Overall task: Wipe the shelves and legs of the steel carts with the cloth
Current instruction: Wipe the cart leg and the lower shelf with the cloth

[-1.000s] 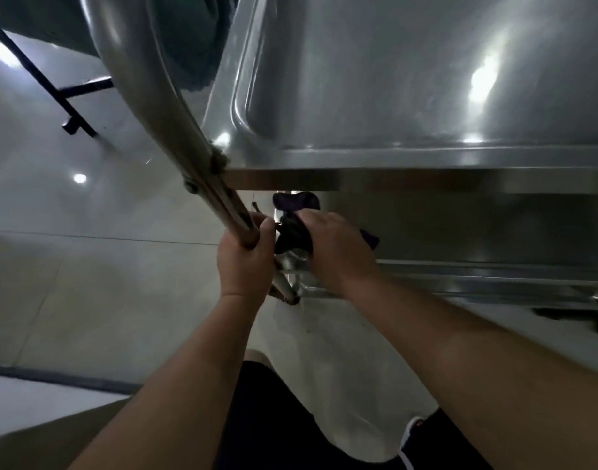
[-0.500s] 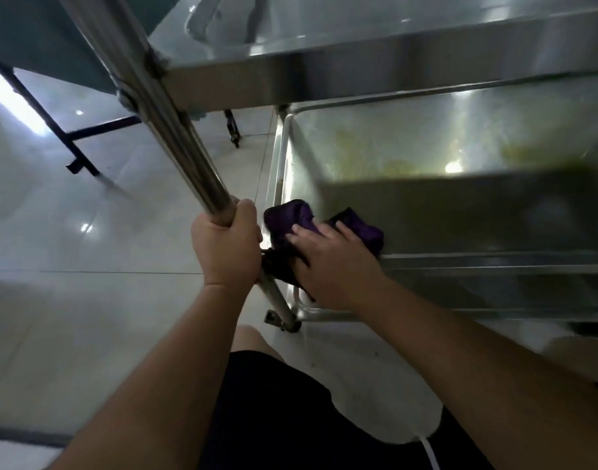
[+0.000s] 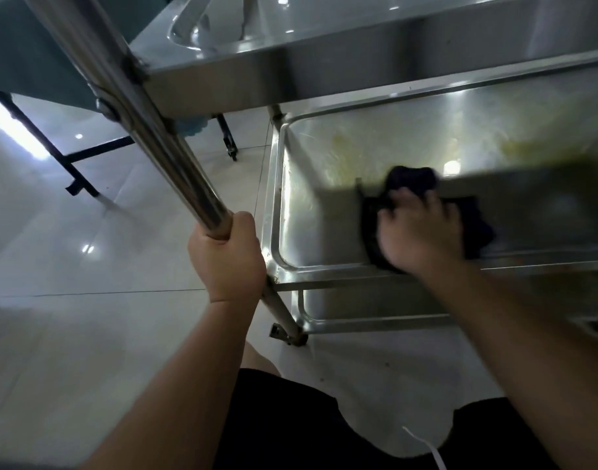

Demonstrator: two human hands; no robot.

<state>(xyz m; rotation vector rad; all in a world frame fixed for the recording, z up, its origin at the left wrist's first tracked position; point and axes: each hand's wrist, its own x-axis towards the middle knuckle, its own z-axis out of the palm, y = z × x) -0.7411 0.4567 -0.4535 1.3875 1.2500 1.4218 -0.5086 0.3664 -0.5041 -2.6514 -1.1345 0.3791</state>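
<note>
Step in hand: wiping a shelf. The right hand [image 3: 423, 232] presses a dark cloth [image 3: 411, 179] flat against the middle shelf [image 3: 324, 205] of the steel cart, fingers spread over the fabric, near the shelf's front rim.
Left hand: the left hand [image 3: 228, 262] is wrapped tight around the cart leg [image 3: 175, 157], just left of the shelf corner; I judge it steadies the cart while the other hand rubs.
Cloth: bunched under and beyond the right hand, one fold poking out past the fingertips, another trailing off to the right of the hand.
Shelf state: yellowish smears show on the metal farther from the right hand, toward the back wall of the shelf, so that part looks not yet clean.
Next move: probably push the cloth away from the body over those smears, with firm flat pressure, then along the rims; the leg under the left hand also belongs to the task.
Other shelves: the top shelf [image 3: 290, 52] overhangs both hands; the bottom shelf [image 3: 358, 310] lies below the right wrist.
Hard to see: the right hand and cloth are motion-blurred; a deep shadow covers the shelf to the right of the hand; the cart's right end is cut off by the frame; the leg's foot is small and unclear.
</note>
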